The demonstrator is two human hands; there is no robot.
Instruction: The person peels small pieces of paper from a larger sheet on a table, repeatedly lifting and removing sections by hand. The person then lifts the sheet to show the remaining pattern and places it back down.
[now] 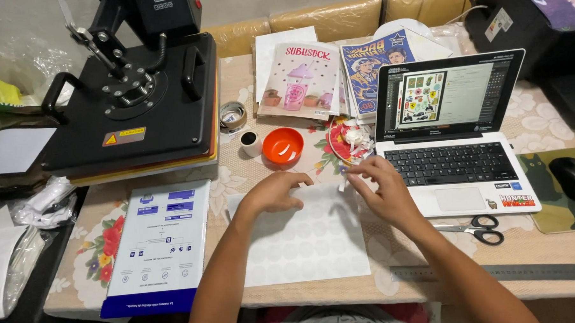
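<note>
From the camera on your head, you look down at a table covered with a flowered cloth [541,127], and both of your bare forearms reach forward over a white sheet of round die-cut stickers [303,240] that lies flat in front of you, near the table's front edge. Your left hand [276,192] rests palm down on the sheet's upper left part, fingers loosely curled and pressing on the paper, gripping nothing. Your right hand [381,189] sits at the sheet's upper right corner, its fingertips pinched together on a thin white strip of paper [343,178] at the sheet's edge. Just beyond your hands stand a small orange bowl [282,145] and, beside it on the left, a small white cup [251,143]; a pile of white paper scraps [353,139] lies to the bowl's right. An open laptop [452,136] stands to your right, with scissors [478,229] just in front of it and a metal ruler [495,273] along the table's front edge. A black mouse [571,177] sits on a mat at far right. To your left lies a blue-and-white printed booklet [156,245], and behind it stands a black heat press [132,103]. Printed sheets [297,78] lean at the back.
</note>
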